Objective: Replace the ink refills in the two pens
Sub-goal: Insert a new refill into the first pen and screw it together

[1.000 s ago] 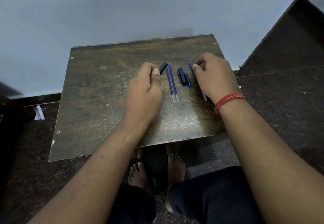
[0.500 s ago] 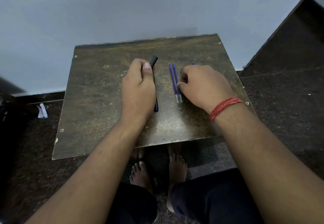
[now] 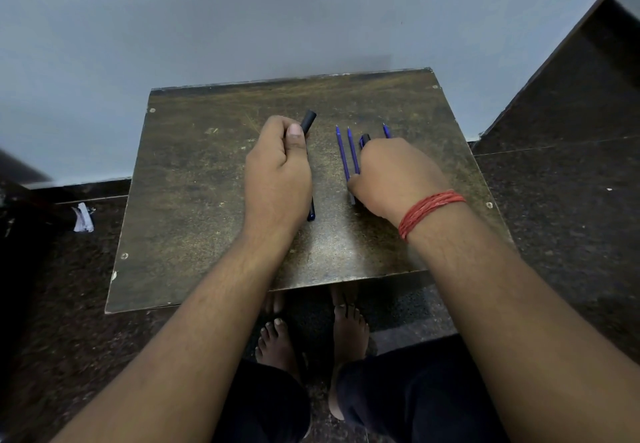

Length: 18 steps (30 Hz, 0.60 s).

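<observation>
Nearest me, my bare feet (image 3: 346,331) on the dark floor under the brown table (image 3: 194,182). On the table my left hand (image 3: 277,179) is curled round a black pen (image 3: 308,120), cap end sticking out past my thumb, blue tip at my wrist. My right hand (image 3: 394,175) lies over two blue refills (image 3: 346,151) and a second pen (image 3: 364,139), a third refill (image 3: 386,130) poking out beyond; can't tell if those fingers grip anything.
</observation>
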Motion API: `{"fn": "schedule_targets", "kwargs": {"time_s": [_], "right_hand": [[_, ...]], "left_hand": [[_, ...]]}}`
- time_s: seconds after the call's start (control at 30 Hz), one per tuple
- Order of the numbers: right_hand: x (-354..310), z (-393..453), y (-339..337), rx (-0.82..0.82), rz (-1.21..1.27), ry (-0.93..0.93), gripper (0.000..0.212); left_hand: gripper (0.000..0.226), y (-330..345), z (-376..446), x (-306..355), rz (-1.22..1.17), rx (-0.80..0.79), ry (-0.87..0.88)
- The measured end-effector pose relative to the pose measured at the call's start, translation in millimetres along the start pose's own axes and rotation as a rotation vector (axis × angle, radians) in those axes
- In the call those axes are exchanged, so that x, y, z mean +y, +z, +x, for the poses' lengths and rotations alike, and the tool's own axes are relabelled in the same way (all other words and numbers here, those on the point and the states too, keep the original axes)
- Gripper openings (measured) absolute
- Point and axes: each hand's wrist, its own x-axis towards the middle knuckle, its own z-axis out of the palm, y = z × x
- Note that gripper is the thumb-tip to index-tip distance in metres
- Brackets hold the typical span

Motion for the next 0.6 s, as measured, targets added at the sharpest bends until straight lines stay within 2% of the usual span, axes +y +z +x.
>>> {"fn": "schedule_targets", "kwargs": {"time_s": [0.1, 0.27, 0.47, 0.6], "right_hand": [[-4.7, 1.1, 0.0, -0.007, -0.01, -0.003, 0.027], [-5.3, -0.9, -7.2, 0.027, 0.028, -0.021, 0.035], [3.3, -5.4, -26.2, 0.153, 0.349, -0.017, 0.03], [5.1, -6.9, -24.1, 0.125, 0.654, 0.016, 0.034]], "left_hand": [[0.024, -0.1, 0.1, -0.1, 0.005, 0.003, -0.003], [0.024, -0.3, 0.7, -0.1, 0.001, 0.008, -0.009], [0.025, -2.1, 1.9, 0.5, -0.017, 0.015, -0.011], [0.024, -0.8, 1.5, 0.0, -0.024, -0.002, -0.009]]}}
